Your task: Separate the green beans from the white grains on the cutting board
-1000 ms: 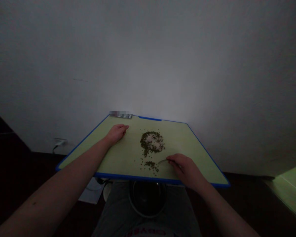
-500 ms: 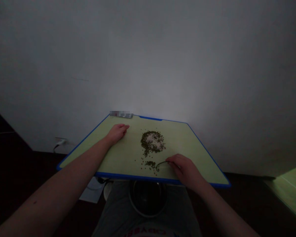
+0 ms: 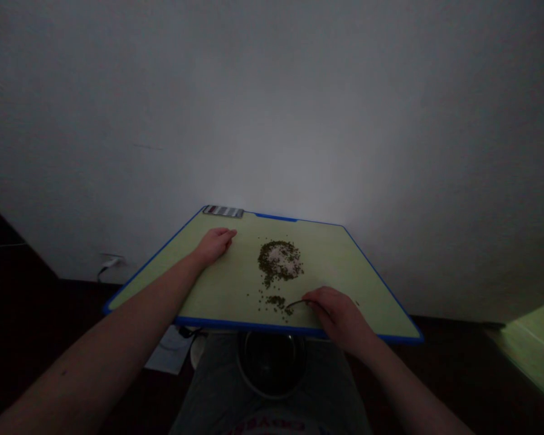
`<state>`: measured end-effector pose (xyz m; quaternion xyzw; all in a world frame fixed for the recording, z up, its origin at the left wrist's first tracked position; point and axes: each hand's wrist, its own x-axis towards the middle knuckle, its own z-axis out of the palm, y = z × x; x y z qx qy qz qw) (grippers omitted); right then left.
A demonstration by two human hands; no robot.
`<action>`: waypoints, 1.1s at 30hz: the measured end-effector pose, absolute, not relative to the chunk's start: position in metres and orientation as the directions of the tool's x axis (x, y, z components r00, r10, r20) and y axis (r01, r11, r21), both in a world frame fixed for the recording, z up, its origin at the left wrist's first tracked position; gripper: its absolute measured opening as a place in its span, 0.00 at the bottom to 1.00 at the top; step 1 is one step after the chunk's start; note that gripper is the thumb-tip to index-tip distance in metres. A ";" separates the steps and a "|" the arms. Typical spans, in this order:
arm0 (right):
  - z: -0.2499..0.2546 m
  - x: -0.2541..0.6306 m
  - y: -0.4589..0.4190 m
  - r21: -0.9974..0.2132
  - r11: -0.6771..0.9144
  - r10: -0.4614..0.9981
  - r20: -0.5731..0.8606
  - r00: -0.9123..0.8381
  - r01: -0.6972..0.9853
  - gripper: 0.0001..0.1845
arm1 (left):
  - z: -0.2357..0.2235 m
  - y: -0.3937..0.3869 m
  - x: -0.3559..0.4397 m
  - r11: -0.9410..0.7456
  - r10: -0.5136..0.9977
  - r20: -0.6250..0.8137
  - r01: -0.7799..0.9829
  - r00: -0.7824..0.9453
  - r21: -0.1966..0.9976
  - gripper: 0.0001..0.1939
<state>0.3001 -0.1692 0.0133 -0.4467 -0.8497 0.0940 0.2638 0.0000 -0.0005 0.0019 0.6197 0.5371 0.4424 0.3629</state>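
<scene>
A light green board [image 3: 344, 266] with a blue rim lies in front of me. On it sits a pile of small dark green beans mixed with pale grains [image 3: 280, 260], and a smaller bean cluster [image 3: 276, 301] lies near the front edge. My right hand [image 3: 338, 314] is closed round the handle of a spoon [image 3: 296, 302], whose bowl touches the small cluster. My left hand [image 3: 215, 243] rests on the board to the left of the pile, fingers together and stretched flat, holding nothing.
A dark round bowl [image 3: 272, 361] sits on my lap just below the board's front edge. A small striped object [image 3: 223, 211] lies at the board's far left corner. A white wall rises behind. Another green surface [image 3: 532, 347] shows at the right.
My right hand has drawn the spoon a little toward the front edge, dragging beans of the small cluster with it. My left hand has stayed still.
</scene>
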 end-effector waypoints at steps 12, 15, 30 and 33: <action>0.014 0.308 -0.170 -0.417 0.402 0.906 0.309 -0.288 0.815 0.13 | 0.001 0.000 0.001 -0.167 0.985 0.168 0.339 0.025 0.926 0.21; 0.015 0.303 -0.173 -0.451 0.404 0.909 0.293 -0.295 0.796 0.14 | 0.000 0.000 0.000 -0.169 0.985 0.169 0.333 0.028 0.927 0.20; 0.021 0.288 -0.171 -0.608 0.275 0.961 0.148 -0.234 0.745 0.14 | 0.001 0.001 0.000 -0.160 0.986 0.164 0.363 0.020 0.918 0.20; 0.019 0.286 -0.171 -0.646 0.245 0.968 0.120 -0.221 0.722 0.14 | 0.002 0.000 0.001 -0.149 0.988 0.154 0.350 0.015 0.925 0.20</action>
